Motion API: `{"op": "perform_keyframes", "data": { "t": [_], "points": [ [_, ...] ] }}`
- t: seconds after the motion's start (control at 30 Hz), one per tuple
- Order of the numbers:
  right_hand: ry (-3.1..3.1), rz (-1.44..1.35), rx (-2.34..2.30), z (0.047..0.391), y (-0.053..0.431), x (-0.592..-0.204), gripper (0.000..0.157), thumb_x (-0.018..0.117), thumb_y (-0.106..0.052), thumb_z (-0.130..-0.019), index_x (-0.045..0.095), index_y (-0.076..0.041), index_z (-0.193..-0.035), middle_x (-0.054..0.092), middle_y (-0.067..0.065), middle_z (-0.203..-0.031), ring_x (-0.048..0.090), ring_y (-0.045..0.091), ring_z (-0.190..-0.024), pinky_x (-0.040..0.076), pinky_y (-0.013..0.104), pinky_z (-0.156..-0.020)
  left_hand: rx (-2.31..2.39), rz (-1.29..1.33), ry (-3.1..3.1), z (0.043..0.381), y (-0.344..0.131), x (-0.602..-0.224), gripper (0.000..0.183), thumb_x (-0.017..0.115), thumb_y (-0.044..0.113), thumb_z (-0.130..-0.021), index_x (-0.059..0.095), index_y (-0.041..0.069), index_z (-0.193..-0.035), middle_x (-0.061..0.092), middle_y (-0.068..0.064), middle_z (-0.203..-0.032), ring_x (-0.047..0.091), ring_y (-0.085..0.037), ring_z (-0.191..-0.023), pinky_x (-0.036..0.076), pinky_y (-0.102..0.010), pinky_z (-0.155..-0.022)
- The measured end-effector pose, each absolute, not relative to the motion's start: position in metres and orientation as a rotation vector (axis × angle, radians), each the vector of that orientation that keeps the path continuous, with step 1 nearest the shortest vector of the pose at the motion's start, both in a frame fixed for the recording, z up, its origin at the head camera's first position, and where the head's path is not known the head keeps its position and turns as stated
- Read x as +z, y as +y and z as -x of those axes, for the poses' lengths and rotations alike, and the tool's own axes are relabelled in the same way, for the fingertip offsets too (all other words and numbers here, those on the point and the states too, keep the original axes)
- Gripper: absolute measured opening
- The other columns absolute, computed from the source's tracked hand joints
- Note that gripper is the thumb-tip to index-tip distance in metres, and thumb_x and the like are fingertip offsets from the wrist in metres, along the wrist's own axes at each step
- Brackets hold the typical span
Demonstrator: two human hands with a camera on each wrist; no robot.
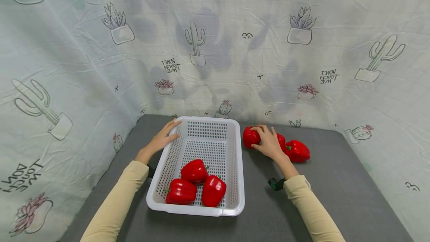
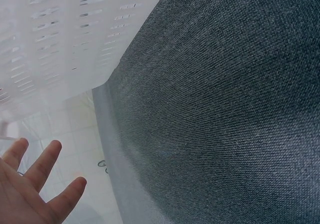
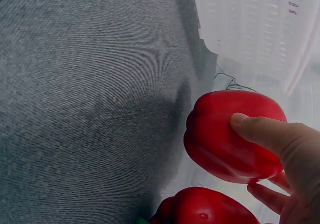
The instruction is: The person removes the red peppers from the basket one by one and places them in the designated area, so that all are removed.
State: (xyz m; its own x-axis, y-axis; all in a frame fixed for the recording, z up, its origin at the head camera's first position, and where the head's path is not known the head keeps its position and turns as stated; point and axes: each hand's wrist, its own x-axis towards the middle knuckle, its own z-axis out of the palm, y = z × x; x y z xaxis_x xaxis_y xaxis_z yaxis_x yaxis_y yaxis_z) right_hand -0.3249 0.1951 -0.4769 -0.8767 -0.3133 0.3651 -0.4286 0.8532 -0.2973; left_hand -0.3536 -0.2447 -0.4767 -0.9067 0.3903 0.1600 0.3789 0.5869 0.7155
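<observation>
A white perforated plastic basket (image 1: 240,167) stands on the grey table with three red bell peppers, one (image 1: 194,171) behind the front-left one (image 1: 181,192) and the front-right one (image 1: 214,191). My left hand (image 1: 159,140) rests at the basket's left rim with its fingers extended and spread. To the right of the basket, my right hand (image 1: 270,144) holds another red bell pepper (image 3: 220,134) between thumb and fingers. Two more bell peppers lie beside that hand: one (image 1: 281,139) is partly hidden behind it, and the other (image 1: 298,151) is on its right.
Dark grey cloth covers the table (image 1: 332,182). A pale curtain (image 1: 221,55) printed with cacti hangs behind and along both sides. Dark straps (image 1: 276,184) show at the wrists.
</observation>
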Motion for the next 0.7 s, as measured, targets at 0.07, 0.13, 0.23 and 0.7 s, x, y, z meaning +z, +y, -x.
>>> {"op": "perform_keyframes", "data": {
  "t": [0.07, 0.13, 0.23, 0.7],
  "points": [
    [-2.725, -0.562, 0.506, 0.3238, 0.1946, -0.4771, 0.062, 0.081, -0.020, -0.071, 0.052, -0.011, -0.124, 0.046, 0.019, -0.130, 0.044, 0.035, -0.121, 0.011, 0.064, -0.106, 1.242, -0.672, 2.791, 0.3530, -0.2445, -0.4761, 0.059, 0.051, 0.029, -0.094, 0.028, 0.019, -0.147, 0.007, -0.015, -0.155, 0.017, -0.044, -0.137, 0.025, -0.069, -0.095],
    [-2.728, -0.568, 0.493, 0.3220, 0.1941, -0.4768, 0.062, 0.082, -0.020, -0.071, 0.053, -0.011, -0.124, 0.046, 0.018, -0.130, 0.046, 0.034, -0.120, 0.009, 0.063, -0.107, 1.240, -0.664, 2.794, 0.3526, -0.2441, -0.4757, 0.059, 0.052, 0.029, -0.094, 0.029, 0.018, -0.147, 0.007, -0.015, -0.155, 0.018, -0.044, -0.136, 0.027, -0.068, -0.095],
    [-2.727, -0.571, 0.462, 0.3198, 0.1936, -0.4771, 0.062, 0.082, -0.020, -0.071, 0.053, -0.011, -0.124, 0.046, 0.018, -0.130, 0.049, 0.034, -0.118, 0.008, 0.062, -0.107, 1.239, -0.664, 2.794, 0.3516, -0.2435, -0.4750, 0.059, 0.052, 0.029, -0.094, 0.029, 0.018, -0.147, 0.008, -0.016, -0.155, 0.020, -0.045, -0.135, 0.028, -0.068, -0.093],
    [-2.727, -0.603, 0.499, 0.3170, 0.2006, -0.4768, 0.053, 0.075, -0.032, -0.077, 0.055, -0.015, -0.124, 0.046, 0.014, -0.132, 0.051, 0.033, -0.116, 0.003, 0.062, -0.108, 1.256, -0.691, 2.791, 0.3513, -0.2434, -0.4758, 0.058, 0.051, 0.027, -0.095, 0.028, 0.016, -0.147, 0.006, -0.013, -0.156, 0.010, -0.042, -0.139, 0.017, -0.069, -0.099]
  ]
}}
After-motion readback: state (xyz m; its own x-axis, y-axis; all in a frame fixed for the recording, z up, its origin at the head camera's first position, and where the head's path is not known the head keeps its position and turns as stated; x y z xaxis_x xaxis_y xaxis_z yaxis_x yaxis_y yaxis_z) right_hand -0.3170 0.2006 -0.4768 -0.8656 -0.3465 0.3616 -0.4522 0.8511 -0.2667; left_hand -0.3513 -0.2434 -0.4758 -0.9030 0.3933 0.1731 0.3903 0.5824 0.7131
